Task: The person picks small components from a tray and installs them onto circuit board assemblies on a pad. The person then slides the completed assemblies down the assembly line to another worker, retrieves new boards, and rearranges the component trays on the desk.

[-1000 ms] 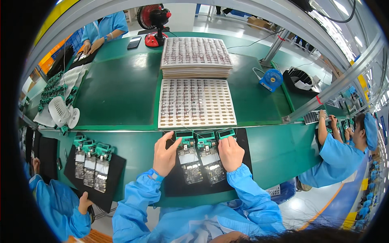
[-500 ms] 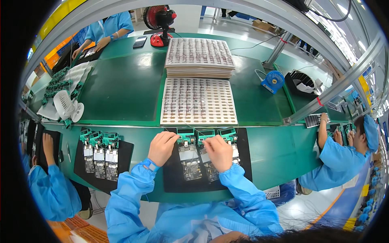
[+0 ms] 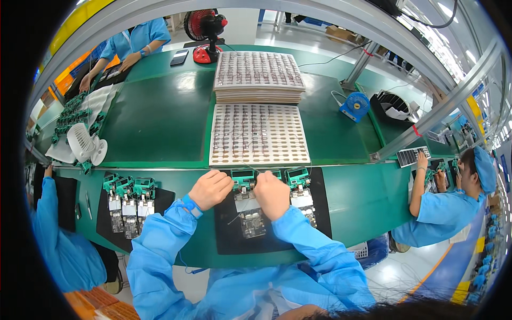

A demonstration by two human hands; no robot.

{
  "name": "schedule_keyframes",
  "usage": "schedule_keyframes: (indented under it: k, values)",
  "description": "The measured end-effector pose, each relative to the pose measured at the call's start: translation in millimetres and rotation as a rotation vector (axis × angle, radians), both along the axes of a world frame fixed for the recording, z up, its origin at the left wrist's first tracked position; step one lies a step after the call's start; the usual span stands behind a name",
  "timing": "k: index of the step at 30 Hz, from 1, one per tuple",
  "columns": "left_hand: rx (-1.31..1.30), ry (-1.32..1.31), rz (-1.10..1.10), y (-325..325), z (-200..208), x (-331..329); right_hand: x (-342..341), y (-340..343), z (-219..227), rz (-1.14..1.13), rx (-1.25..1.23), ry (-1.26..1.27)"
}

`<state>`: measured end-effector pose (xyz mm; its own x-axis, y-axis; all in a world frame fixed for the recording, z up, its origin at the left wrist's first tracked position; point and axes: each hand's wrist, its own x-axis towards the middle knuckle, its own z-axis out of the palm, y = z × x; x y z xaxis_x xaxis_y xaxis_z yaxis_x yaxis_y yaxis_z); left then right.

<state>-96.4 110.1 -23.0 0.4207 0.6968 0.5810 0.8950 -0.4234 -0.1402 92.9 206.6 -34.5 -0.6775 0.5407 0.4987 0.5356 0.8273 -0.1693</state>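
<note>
My left hand (image 3: 212, 190) is closed in a pinch beside the green plastic part of a circuit board (image 3: 252, 223) on a black mat (image 3: 226, 240). Just right of it, my right hand (image 3: 272, 195) is closed with its fingertips near the same board. A thin wire (image 3: 248, 166) shows by my fingertips, but what either hand pinches is too small to make out. My right hand and sleeve mostly cover a second board, whose green end (image 3: 276, 174) shows. To the right lies another board with a green end (image 3: 297, 177). A blue strap (image 3: 191, 206) rings my left wrist.
Ahead lies a white foam tray (image 3: 258, 159) of small parts, with a stack of similar trays (image 3: 258, 97) behind. Several boards (image 3: 129, 205) rest on a mat at left. Fans stand around: white (image 3: 82, 143), blue (image 3: 356, 105), red-black (image 3: 205, 32). Co-workers sit at both sides.
My right hand has moved left and slightly up, now covering most of the middle board. My left hand has shifted slightly left. The left co-worker's hand has moved away from the black mat.
</note>
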Motion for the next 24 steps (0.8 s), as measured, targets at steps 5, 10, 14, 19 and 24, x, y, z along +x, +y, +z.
schedule_keyframes:
  k: [5, 10, 14, 19, 24]
  values:
    - [0.005, -0.054, -0.007, 8, -5, -2, 37, 25, 2, -0.012, -0.250, 0.417]
    - [-0.057, -0.429, 0.139, 6, -12, 7, 78, 38, 9, -0.143, -0.263, 0.443]
    - [-0.094, -0.789, 0.310, 9, -2, 23, 84, 40, 7, -0.071, -0.185, 0.369]
    - [-0.005, -0.645, 0.241, 10, 14, 37, 75, 38, -4, -0.040, 0.033, 0.136]
    - [0.001, -0.483, 0.117, 23, 9, 55, 69, 41, -5, -0.046, 0.033, 0.130]
